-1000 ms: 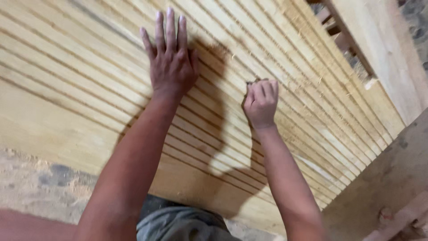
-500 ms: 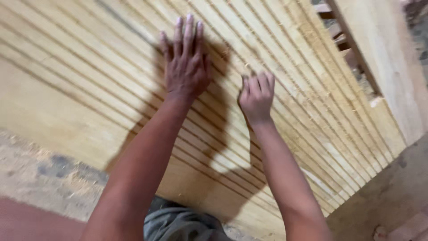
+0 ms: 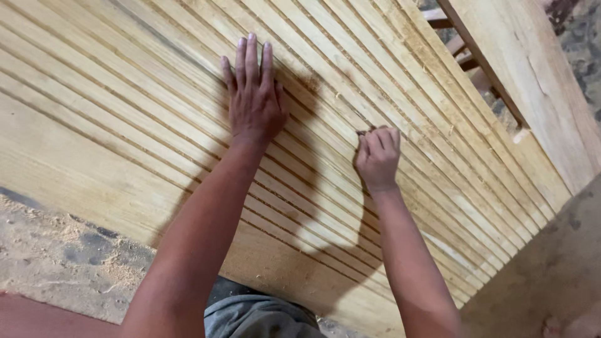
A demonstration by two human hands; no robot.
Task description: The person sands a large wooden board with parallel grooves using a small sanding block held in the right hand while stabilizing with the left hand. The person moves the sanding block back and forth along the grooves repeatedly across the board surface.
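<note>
**K:** Nearest the camera, grey cloth (image 3: 263,316) at the bottom edge, probably the person's clothing. Both forearms reach up from there onto the grooved wooden panel (image 3: 125,125).

**R:** Hands?

**K:** Left hand (image 3: 253,100) lies flat, fingers spread, palm pressed on the slats, grasping nothing. Right hand (image 3: 377,156) is clenched, fingertips pinched on a small dark tool (image 3: 363,132) whose tip sits at a groove near mid-panel. Too small to say what kind.

**R:** Risks?

**K:** My read: the tip could skip out of the groove and scratch a neighbouring rib, since the ribs are narrow and close together. The pale wood looks soft and would mark easily. If the left palm eases off, the panel may shift under the push. Loose chips in the grooves could also snag the tip.

**R:** Surface, room?

**K:** Panel is pale yellow wood with parallel grooves running diagonally and bits of debris on it. Below left, sawdust-covered floor (image 3: 69,256). Far right, a thick plank (image 3: 532,69) stands beside the panel, with a wooden frame (image 3: 463,47) behind it. Looks like a woodshop.
</note>
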